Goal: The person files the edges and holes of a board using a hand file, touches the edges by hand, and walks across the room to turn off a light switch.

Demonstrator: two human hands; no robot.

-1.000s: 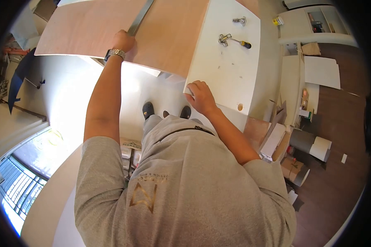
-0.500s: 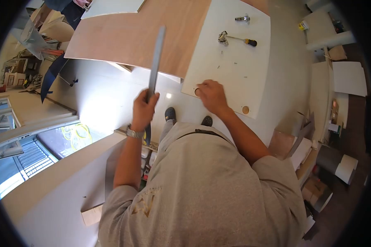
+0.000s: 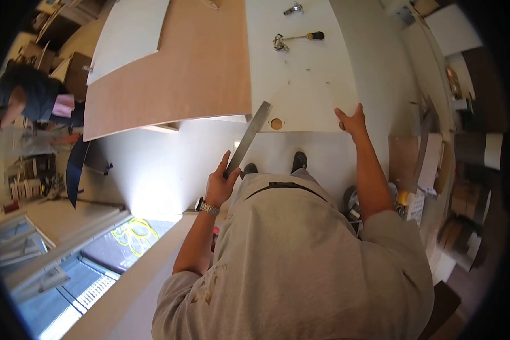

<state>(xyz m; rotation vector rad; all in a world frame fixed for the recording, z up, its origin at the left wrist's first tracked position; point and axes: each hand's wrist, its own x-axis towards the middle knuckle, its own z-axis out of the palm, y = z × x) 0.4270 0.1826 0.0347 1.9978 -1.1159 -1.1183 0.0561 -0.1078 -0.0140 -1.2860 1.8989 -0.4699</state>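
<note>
My left hand (image 3: 221, 184), with a metal-band watch on its wrist, holds a long flat grey metal bar (image 3: 249, 136). Its index finger is stretched out, and the bar's far end reaches the near edge of a white panel (image 3: 309, 105). At the panel's near right corner is my right hand (image 3: 354, 123), thumb and finger apart and nothing in it. A round hole (image 3: 276, 123) shows in the panel beside the bar's tip. Farther up lie a cabinet hinge (image 3: 279, 43), a screwdriver (image 3: 313, 35) with its shaft toward it, a second hinge (image 3: 293, 8) and several small screws (image 3: 308, 69).
A wood-faced board (image 3: 204, 73) adjoins the white panel on the left, with another white board (image 3: 127, 39) on top. At far left a person (image 3: 31, 93) bends over beside a dark umbrella (image 3: 76, 173). Boxes and boards (image 3: 430, 161) stand along the right.
My right hand has moved right, from the left hole to the panel's right corner, and its fingers have spread. The bar has swung down and tilted right. The view has shifted, and the person shows more.
</note>
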